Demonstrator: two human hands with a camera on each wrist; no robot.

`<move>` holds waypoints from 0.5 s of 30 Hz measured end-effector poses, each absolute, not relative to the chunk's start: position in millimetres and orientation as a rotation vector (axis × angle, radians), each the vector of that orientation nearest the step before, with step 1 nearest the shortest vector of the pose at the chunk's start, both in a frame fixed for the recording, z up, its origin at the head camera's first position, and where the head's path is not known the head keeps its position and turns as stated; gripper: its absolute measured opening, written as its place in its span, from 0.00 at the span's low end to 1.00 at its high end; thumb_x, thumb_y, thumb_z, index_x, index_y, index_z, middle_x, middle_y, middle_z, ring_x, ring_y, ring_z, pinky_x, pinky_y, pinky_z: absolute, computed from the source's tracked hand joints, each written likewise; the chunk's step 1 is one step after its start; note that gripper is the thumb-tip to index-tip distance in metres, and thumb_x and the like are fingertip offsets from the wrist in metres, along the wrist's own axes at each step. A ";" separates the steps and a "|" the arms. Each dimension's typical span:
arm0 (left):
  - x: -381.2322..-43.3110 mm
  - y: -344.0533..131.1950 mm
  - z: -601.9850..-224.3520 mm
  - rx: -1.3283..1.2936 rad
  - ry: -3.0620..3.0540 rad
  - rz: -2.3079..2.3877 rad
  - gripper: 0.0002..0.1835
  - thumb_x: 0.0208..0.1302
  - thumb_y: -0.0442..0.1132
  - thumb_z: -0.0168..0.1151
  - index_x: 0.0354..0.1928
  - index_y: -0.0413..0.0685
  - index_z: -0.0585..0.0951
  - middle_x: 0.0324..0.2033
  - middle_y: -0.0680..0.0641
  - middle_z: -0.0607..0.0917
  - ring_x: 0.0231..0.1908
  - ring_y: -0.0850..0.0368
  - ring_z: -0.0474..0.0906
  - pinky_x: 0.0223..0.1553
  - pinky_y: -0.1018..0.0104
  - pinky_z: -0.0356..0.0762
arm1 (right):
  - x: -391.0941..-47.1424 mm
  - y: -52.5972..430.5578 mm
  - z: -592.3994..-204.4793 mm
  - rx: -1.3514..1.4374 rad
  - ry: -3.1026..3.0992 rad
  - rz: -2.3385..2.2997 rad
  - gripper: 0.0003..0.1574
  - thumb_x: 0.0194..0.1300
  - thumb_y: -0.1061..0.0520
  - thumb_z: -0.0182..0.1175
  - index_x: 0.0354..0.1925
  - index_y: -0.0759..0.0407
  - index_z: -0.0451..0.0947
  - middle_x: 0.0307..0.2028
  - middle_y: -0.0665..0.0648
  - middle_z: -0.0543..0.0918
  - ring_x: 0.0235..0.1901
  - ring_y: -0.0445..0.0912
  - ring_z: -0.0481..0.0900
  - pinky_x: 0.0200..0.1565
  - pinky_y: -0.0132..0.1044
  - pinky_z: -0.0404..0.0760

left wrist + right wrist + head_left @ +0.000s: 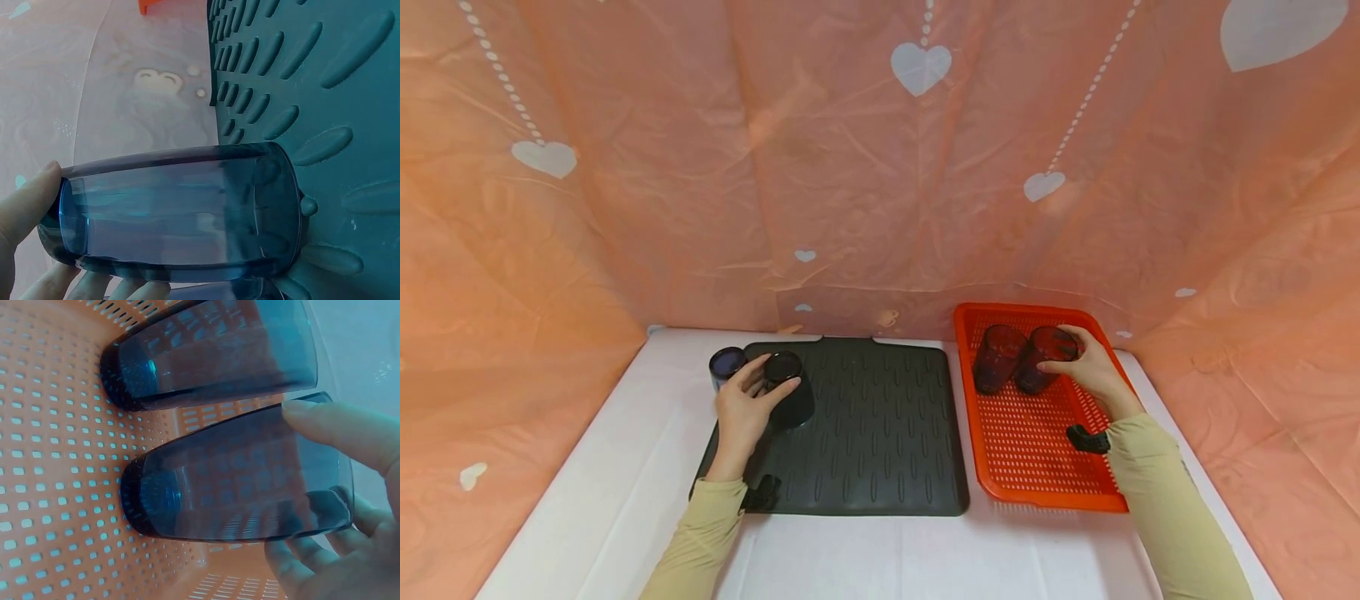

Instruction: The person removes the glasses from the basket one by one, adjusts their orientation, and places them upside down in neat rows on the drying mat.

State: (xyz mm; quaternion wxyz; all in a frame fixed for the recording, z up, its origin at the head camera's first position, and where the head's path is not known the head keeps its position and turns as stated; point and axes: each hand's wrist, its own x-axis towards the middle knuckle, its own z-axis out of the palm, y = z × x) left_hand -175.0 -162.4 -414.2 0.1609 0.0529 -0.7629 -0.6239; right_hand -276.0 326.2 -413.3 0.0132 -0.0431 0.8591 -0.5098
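Observation:
My left hand point(743, 408) holds a dark blue drinking glass point(793, 407) by its upper end, thumb on one side and fingers on the other. In the left wrist view this glass point(169, 212) stands upside down, its thick base by my fingers and its rim at the dark mat point(880, 425). A second blue glass point(727, 363) is just left of that hand. At the right, my right hand point(1096, 375) grips the rim end of an upright glass point(231, 481) in the orange basket point(988, 483). Another glass point(997, 362) stands close beside it.
The ribbed mat and the perforated basket lie side by side on a white tabletop point(850, 554). An orange-pink sheet with white hearts point(850, 167) hangs behind and along both sides. The basket's raised walls surround its two glasses.

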 end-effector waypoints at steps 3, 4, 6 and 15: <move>-175.8 -163.4 -415.3 0.149 -2.191 -1.788 0.34 0.54 0.32 0.72 0.63 0.34 0.71 0.59 0.29 0.72 0.60 0.35 0.68 0.60 0.46 0.67 | -275.6 326.2 -412.6 -0.101 2.671 -1.612 0.54 0.57 0.61 0.70 0.71 0.67 0.49 0.68 0.69 0.55 0.66 0.64 0.53 0.61 0.59 0.60; -176.0 -163.8 -415.8 0.149 -2.194 -1.792 0.34 0.54 0.33 0.72 0.63 0.34 0.71 0.59 0.29 0.72 0.60 0.34 0.68 0.59 0.46 0.67 | -275.4 326.2 -412.3 -0.090 2.671 -1.613 0.55 0.56 0.61 0.70 0.71 0.67 0.49 0.68 0.69 0.55 0.66 0.64 0.53 0.62 0.59 0.59; -176.5 -164.4 -416.7 0.152 -2.201 -1.795 0.35 0.54 0.34 0.72 0.64 0.34 0.71 0.59 0.29 0.71 0.60 0.34 0.68 0.59 0.46 0.67 | -275.2 326.0 -411.7 -0.068 2.670 -1.617 0.55 0.56 0.61 0.70 0.71 0.67 0.49 0.68 0.70 0.54 0.66 0.64 0.52 0.62 0.60 0.59; -176.7 -164.8 -417.4 0.148 -2.204 -1.786 0.34 0.54 0.34 0.72 0.63 0.33 0.71 0.59 0.28 0.71 0.60 0.33 0.67 0.59 0.45 0.67 | -270.1 323.6 -407.4 0.011 2.679 -1.636 0.57 0.54 0.62 0.71 0.71 0.71 0.48 0.68 0.72 0.55 0.67 0.64 0.51 0.63 0.58 0.57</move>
